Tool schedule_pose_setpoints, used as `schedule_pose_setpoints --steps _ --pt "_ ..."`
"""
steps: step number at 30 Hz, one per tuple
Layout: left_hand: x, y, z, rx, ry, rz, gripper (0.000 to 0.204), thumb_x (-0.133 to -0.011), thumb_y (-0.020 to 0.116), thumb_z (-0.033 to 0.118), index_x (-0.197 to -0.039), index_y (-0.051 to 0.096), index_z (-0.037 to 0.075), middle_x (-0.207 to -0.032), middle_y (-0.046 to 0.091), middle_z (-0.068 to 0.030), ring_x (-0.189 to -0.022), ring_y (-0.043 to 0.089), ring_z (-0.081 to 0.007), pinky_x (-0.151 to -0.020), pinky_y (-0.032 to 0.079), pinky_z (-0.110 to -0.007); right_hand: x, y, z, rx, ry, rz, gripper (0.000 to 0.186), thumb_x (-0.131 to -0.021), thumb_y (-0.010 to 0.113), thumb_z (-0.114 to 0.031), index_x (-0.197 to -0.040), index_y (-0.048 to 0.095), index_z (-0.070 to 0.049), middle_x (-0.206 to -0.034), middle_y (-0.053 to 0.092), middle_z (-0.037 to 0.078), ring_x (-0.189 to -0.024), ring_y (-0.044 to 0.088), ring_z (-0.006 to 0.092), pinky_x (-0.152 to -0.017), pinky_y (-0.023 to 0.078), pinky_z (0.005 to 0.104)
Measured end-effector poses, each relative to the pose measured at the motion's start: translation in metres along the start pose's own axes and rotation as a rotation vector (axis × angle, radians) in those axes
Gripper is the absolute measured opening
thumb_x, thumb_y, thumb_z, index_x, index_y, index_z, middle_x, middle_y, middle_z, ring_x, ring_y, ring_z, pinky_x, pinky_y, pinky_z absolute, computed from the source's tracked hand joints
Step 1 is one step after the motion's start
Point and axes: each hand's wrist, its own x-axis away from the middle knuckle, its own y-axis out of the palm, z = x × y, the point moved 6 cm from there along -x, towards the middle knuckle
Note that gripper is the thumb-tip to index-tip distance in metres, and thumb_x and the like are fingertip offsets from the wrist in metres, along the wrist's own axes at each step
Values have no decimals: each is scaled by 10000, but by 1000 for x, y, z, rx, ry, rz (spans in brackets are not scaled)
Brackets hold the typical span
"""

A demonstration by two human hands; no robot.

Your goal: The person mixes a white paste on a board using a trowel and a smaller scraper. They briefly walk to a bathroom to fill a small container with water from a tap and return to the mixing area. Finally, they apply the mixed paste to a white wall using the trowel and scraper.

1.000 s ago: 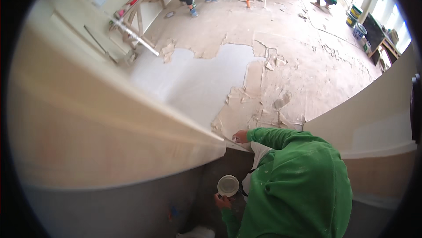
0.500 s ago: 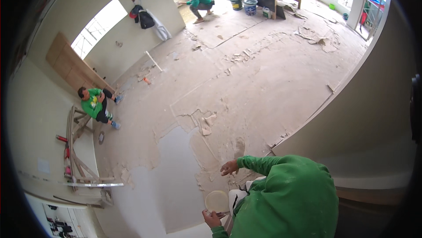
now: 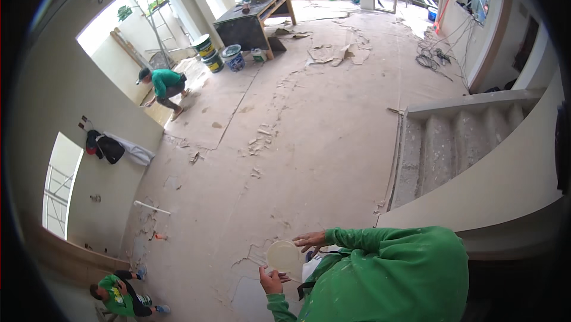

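Note:
A round, flat, cream-coloured disc [image 3: 284, 258], lid-like, is in front of my body, close to both hands. My left hand [image 3: 272, 279] is closed at its lower edge, with the thumb and fingers pinched there; exactly how they hold it is too small to see. My right hand [image 3: 310, 240] reaches to the disc's upper edge, palm down, its fingers stretched out. Both arms are in green sleeves [image 3: 369, 239] spotted with pale specks. White and black cloth shows beside the disc, partly hidden by my arm.
A person in green [image 3: 119, 295] sits at lower left; another [image 3: 163, 87] crouches at far left near stacked buckets [image 3: 208, 53]. A dark table [image 3: 250, 27] stands beyond. Concrete stairs [image 3: 443, 149] are at right, tangled cables [image 3: 437, 57] farther back. Torn floor covering [image 3: 339, 54] lies on the floor.
My view has swung right, bringing in the stairs and cables. My right hand has moved from off to the side onto the disc's upper edge. My left hand stays by the disc.

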Motion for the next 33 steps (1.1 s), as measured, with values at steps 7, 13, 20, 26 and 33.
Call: schedule_pose_setpoints --steps 7,13,20,26,33 --pt "-219 104 145 -205 9 -297 344 -885 449 -16 -1191 294 6 -690 605 -233 -511 641 -302 -471 593 -432 -30 -149 -138 -198 -219 213 919 -830 597 -635 -1479 247 -85 -1448 362 175 -1301 421 328 -990 453 504" --pt "-374 242 251 -255 16 -443 348 -879 460 -6 -1182 288 -3 -679 603 -231 -506 636 -297 -458 588 -435 -16 -320 -248 -262 -307 430 827 -825 615 -610 -1406 382 -70 -1342 481 149 -1167 544 285 -925 506 447" --pt "-521 430 398 -329 118 -601 394 -891 541 72 -1186 296 -21 -683 604 -201 -487 606 -253 -459 550 -342 52 -529 -404 -254 -421 636 781 -799 650 -601 -1334 467 -62 -1231 550 120 -1059 594 239 -846 547 388" --pt "-661 603 489 -656 720 -669 807 -711 822 394 -1213 350 -25 -1025 522 -159 -908 561 -244 -727 512 -353 105 -719 -507 -341 -508 786 715 -869 624 -482 -1381 417 -28 -1201 579 145 -1110 581 244 -854 562 359" --pt "-805 823 611 -521 734 -907 1121 -543 931 348 -1357 250 -15 -1329 360 -200 -1250 441 -329 -1037 412 -424 178 -917 -633 -500 -542 910 591 -910 573 -453 -1284 472 -7 -1151 589 141 -976 644 237 -861 553 366"
